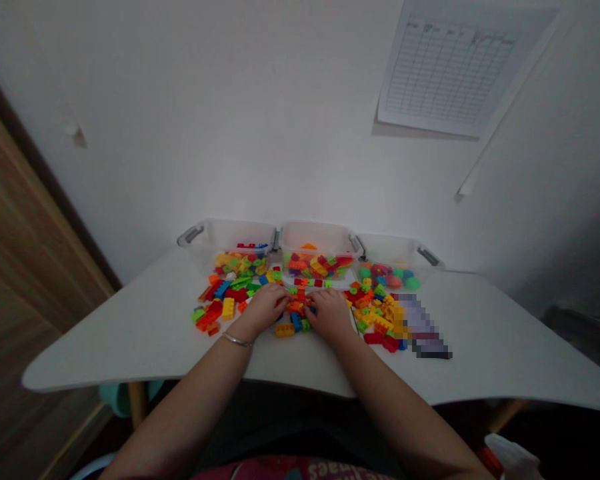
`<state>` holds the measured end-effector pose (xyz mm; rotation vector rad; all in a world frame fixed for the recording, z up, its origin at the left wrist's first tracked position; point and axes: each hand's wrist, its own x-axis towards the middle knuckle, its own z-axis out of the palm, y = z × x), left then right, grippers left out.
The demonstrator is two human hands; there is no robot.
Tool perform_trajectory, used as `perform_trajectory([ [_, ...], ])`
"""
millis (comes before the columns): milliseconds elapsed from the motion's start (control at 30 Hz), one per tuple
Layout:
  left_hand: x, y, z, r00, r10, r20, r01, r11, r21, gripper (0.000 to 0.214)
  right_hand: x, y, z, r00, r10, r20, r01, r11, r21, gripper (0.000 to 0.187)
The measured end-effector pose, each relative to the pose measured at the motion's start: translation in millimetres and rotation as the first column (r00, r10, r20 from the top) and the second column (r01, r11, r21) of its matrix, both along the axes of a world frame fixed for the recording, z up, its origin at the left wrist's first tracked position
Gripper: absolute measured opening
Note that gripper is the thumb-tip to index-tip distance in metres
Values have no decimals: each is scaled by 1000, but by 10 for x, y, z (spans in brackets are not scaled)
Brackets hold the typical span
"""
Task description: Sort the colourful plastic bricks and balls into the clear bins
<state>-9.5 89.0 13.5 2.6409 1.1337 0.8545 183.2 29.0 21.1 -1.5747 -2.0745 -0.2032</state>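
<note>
My left hand, with a bracelet on its wrist, is closed at the fingertips on the left side of some orange toy bricks. Facing it, my right hand has its fingers curled on the right side of the same small group. The fingertips partly hide these bricks, and how they join is too small to see. Just in front lie a yellow-orange brick and a blue brick. Behind the hands runs a row of red, green and orange bricks.
Three clear bins stand against the wall: a left bin, a middle bin and a right bin, all holding colourful pieces. Loose bricks spread left and right on the white table. A pixelated flat object lies at right.
</note>
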Motion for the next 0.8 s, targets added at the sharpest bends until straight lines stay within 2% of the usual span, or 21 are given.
perform_trajectory([
  [333, -12, 7, -24, 1000, 4, -9, -4, 1000, 0, 22, 56, 71, -56, 997, -69, -24, 69, 998, 8, 24],
  [533, -13, 7, -19, 1000, 5, -13, -4, 1000, 4, 22, 55, 85, -39, 1000, 20, -18, -20, 1000, -17, 22],
  [800, -14, 4, -17, 1000, 5, -21, -5, 1000, 7, 21, 185, 193, -105, 1000, 12, -12, -13, 999, -49, 20],
])
